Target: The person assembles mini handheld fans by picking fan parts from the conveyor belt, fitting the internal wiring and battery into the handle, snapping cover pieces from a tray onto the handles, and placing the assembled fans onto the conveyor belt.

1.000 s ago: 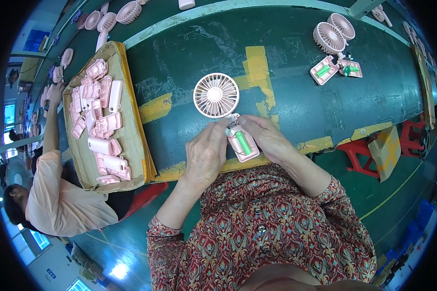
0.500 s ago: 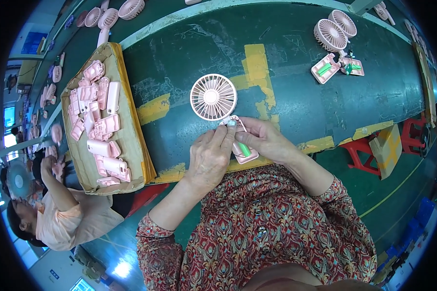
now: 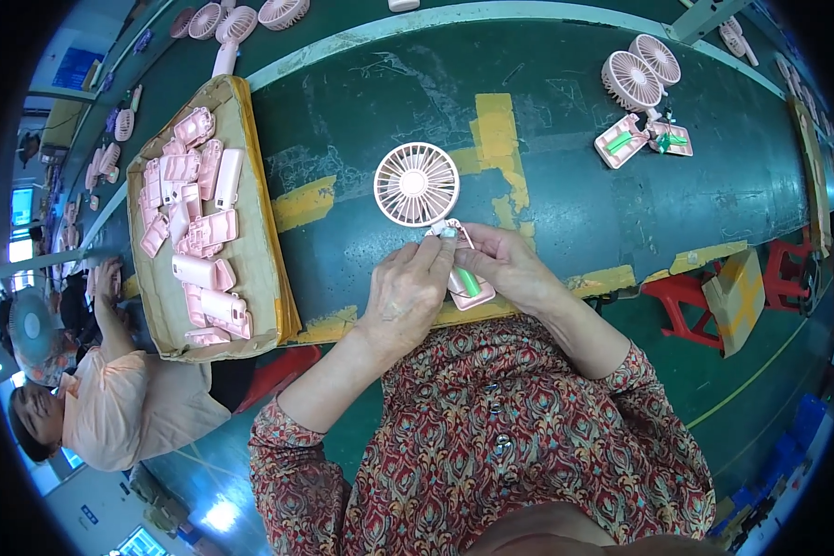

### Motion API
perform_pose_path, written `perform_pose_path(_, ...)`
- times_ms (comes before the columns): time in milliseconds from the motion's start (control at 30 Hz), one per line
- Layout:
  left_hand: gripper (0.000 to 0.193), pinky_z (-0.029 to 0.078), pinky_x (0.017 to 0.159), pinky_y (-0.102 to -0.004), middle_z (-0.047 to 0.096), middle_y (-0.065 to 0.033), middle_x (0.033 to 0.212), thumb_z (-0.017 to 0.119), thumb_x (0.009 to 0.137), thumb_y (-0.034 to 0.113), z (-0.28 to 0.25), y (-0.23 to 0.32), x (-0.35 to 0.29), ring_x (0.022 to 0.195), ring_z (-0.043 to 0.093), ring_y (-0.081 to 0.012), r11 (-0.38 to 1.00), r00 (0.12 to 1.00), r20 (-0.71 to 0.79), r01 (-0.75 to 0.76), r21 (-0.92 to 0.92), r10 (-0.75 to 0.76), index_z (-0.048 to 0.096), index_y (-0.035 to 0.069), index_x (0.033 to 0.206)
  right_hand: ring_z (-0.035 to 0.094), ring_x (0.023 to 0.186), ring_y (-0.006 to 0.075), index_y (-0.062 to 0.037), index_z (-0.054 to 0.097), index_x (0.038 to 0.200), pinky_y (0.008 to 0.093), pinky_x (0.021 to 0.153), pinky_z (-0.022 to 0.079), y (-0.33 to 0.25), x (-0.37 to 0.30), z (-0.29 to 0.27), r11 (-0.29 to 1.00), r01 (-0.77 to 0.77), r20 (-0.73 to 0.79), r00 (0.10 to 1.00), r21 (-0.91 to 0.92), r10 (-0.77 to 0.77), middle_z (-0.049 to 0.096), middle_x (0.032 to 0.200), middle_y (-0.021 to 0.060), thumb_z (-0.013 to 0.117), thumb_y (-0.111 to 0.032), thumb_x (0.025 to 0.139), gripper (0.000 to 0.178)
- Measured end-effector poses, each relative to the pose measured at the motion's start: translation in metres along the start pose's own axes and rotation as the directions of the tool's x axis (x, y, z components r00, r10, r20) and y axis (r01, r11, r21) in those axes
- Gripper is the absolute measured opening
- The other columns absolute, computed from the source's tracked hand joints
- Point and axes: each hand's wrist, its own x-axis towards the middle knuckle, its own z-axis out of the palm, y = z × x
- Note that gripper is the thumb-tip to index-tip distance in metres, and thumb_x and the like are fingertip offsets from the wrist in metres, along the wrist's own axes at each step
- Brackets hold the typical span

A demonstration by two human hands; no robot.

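A pale pink handheld fan (image 3: 417,183) lies face up on the green bench, its round grille pointing away from me. Below its neck, the opened pink handle shell (image 3: 473,300) shows a green cylindrical battery (image 3: 469,281). My left hand (image 3: 404,289) is closed at the neck, fingertips pressed together at the top of the handle by a small whitish part. From the other side, my right hand (image 3: 514,271) pinches the handle's upper edge. The fingers hide most of the joint, so any small part between them cannot be made out.
At left stands a shallow cardboard box (image 3: 271,236) of pink handle shells (image 3: 204,232). Two more fans (image 3: 632,79) with opened handles (image 3: 621,141) lie at the far right. Red stools (image 3: 681,310) and a carton (image 3: 737,301) stand beyond the bench edge. A co-worker (image 3: 125,408) sits at lower left.
The whole view has shifted slightly. My hands keep nearly the same grip at the fan's neck. The co-worker's head and arm have moved.
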Motion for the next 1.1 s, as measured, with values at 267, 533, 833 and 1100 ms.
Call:
perform_pose_path(267,0.041,0.050,0.059,-0.0348,0.052,-0.0116,0.081,0.059,0.065,0.003,0.005,-0.002,-0.002,0.068,0.057,-0.0244,1.000,0.997,-0.071,0.014,-0.024,-0.016,0.057,-0.008,0.105,0.056,0.086,0.0074,0.0017,0.049,0.121,0.0226,0.074,0.047,0.004,0.002,0.001,0.998,0.015,-0.027,1.000,0.055,-0.013,0.060,0.098,0.0040,0.047,-0.007,0.093,0.030)
perform_pose_path(533,0.040,0.050,0.060,-0.0340,0.052,-0.0117,0.083,0.059,0.065,0.003,-0.001,0.004,0.004,0.069,0.057,-0.0238,0.999,1.000,0.007,0.018,0.038,-0.018,0.056,-0.008,0.103,0.054,0.086,0.0066,0.0022,0.049,0.123,0.0224,0.075,0.046,0.006,0.001,0.002,1.000,0.021,-0.063,0.998,0.015,-0.020,0.060,0.099,0.0034,0.046,-0.010,0.095,0.031)
perform_pose_path(833,0.034,0.050,0.061,-0.0411,0.055,-0.0143,0.083,0.056,0.063,-0.005,-0.012,-0.004,0.015,0.073,0.059,-0.0329,0.995,0.993,0.112,-0.013,-0.099,0.025,0.056,-0.005,0.097,0.054,0.086,0.0068,0.0026,0.049,0.122,0.0220,0.075,0.045,0.007,0.001,0.003,0.994,0.079,-0.047,0.996,-0.071,-0.082,0.060,0.098,0.0035,0.046,-0.007,0.094,0.030)
perform_pose_path(1100,0.019,0.051,0.062,-0.0425,0.055,-0.0178,0.083,0.056,0.066,-0.002,-0.018,-0.008,0.015,0.077,0.060,-0.0347,0.995,0.985,0.172,0.001,-0.102,0.017,0.054,-0.006,0.083,0.054,0.084,0.0055,0.0019,0.051,0.121,0.0216,0.074,0.045,0.009,0.002,0.006,0.993,0.071,-0.082,0.993,-0.097,-0.079,0.061,0.095,0.0024,0.047,-0.007,0.093,0.029)
